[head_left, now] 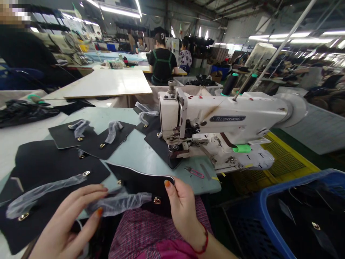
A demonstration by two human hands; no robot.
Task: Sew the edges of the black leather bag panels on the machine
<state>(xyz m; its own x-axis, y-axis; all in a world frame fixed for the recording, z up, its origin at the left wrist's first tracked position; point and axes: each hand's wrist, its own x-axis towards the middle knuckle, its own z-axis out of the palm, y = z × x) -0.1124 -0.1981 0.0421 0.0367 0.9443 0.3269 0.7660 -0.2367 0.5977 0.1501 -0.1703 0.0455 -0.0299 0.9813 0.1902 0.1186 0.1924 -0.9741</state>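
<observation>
A black bag panel (pixel 140 181) with a pale edge is held up over my lap. My right hand (pixel 183 205) grips its right edge, with the thumb on the near face. Across the panel runs a handle wrapped in clear plastic (pixel 124 204), with a gold buckle (pixel 156 200) at its right end. My left hand (pixel 75 216) is around the handle's left end, thumb below and fingers above; part of its grip is hidden. Beyond the panel, a white sewing machine (pixel 215 115) stands on the pale green table (pixel 132 151), with another black piece (pixel 161 149) partly under its head.
Several black panels with wrapped handles, such as one panel (pixel 107 153), lie to the left. Pink thread snips (pixel 195 172) rest near the table's front edge. A blue basket (pixel 265 201) of black pieces stands at the right. People sit working further back, one person (pixel 163 63) ahead.
</observation>
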